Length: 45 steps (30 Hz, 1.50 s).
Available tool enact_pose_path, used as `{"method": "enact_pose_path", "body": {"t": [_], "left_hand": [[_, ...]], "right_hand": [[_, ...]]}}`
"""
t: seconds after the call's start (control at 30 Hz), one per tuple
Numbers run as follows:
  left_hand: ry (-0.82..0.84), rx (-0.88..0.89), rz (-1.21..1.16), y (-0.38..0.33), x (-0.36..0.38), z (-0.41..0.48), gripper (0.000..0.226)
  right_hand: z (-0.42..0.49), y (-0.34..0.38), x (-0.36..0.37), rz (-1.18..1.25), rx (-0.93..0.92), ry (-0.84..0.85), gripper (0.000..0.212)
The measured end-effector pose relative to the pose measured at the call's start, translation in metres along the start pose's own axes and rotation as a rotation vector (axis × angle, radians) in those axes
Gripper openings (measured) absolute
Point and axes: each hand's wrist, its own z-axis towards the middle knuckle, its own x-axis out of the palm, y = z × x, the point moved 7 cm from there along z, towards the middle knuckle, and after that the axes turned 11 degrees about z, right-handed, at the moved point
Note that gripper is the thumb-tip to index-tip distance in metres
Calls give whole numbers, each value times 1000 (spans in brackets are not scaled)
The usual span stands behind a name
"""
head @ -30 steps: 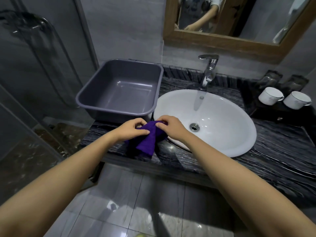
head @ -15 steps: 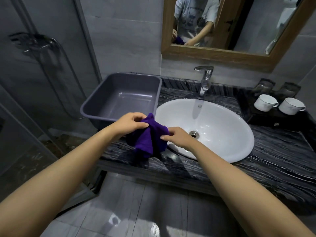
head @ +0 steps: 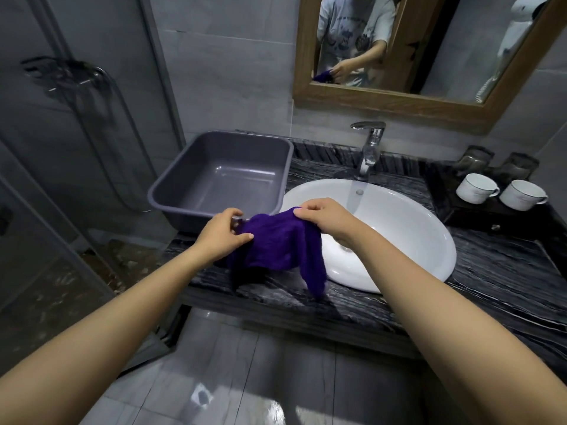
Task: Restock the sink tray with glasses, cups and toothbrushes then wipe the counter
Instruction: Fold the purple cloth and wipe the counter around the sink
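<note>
A purple cloth (head: 277,245) hangs spread between both hands above the front of the dark marbled counter (head: 497,280). My left hand (head: 222,234) pinches its left edge and my right hand (head: 325,217) grips its top right corner over the rim of the white basin (head: 408,237). At the right back, a dark tray (head: 478,214) carries two white cups (head: 477,188) (head: 521,194), with two upturned glasses (head: 477,157) (head: 520,167) behind them. No toothbrush shows.
An empty grey plastic tub (head: 214,207) sits on the counter's left end, partly overhanging. A chrome tap (head: 369,145) stands behind the basin under a wood-framed mirror (head: 395,101). A glass shower screen (head: 76,148) is on the left, tiled floor below.
The bunched cloth has been lifted and pulled open between the hands; my right hand rose to its upper corner. The camera tilted up, showing more of the mirror.
</note>
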Motion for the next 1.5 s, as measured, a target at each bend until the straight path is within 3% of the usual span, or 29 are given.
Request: {"method": "enact_pose_path", "body": {"t": [0.1,0.2,0.37,0.43,0.5,0.57,0.63,0.73,0.93,1.0,1.07,1.17,1.27,1.5], "left_hand": [[-115,103,20,-26,10,-17,63],[1,171,-58,-47,41,-33,53],[85,38,-204,-52,66,-31,40],[170,-108,-372,-43,74,-30,46],[396,-220,-726,-43,89,-36,47],[553,-247,-1011,-48,96,-40,30],[547,-264,-1110,-50,96,-39,14],[418,-305,-1038,-50,95,-36,16],[71,-263,-916,-38,61,-19,18],[13,-211,-825,-40,48,-15,23],[-15,-135,-749,-47,36,-12,29],[16,7,-654,-63,23,-7,22],[90,99,-560,-74,20,-3,37],[2,342,-110,-119,6,8,20]], "right_hand": [[-2,4,-1,56,13,-45,23],[-4,5,-2,151,62,-92,30],[-7,10,-7,299,90,-116,32],[-8,8,-10,362,103,-127,30],[-9,6,-13,433,118,-148,27],[-10,2,-16,467,137,-153,26],[-12,0,-18,468,151,-150,25],[-14,-4,-26,444,163,-174,24],[-25,-15,-57,92,161,-289,7],[-28,-21,-65,44,153,-324,34],[-30,-21,-69,3,110,-316,52],[-31,-17,-69,-90,36,-215,40],[-34,-11,-73,-225,-5,-176,33],[-48,4,-110,-500,-149,-414,7]]}}
